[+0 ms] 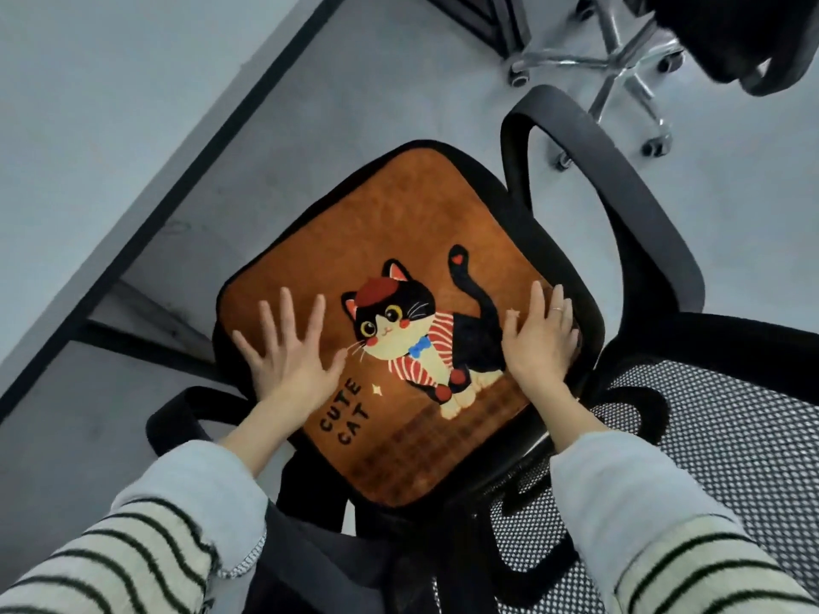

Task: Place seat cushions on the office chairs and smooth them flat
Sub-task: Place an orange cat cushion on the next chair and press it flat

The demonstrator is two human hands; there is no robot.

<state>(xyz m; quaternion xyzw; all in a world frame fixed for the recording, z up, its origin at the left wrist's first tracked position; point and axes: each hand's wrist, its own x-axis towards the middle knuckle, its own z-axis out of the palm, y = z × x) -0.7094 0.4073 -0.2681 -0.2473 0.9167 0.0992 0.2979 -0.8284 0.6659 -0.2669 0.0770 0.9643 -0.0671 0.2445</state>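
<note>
An orange-brown seat cushion (399,223) with a cartoon cat and the words "CUTE CAT" lies on the seat of a black office chair (638,223). My left hand (292,352) lies flat on the cushion's left part with fingers spread wide. My right hand (540,339) presses flat on the cushion's right edge, fingers straight and together, beside the cat's tail. The chair's mesh backrest (718,440) is at the lower right, and its armrests curve on both sides of the cushion.
A desk with a black-edged top (102,139) runs diagonally along the left, close to the chair. A second office chair with a chrome star base and castors (620,68) stands at the top right on the grey floor.
</note>
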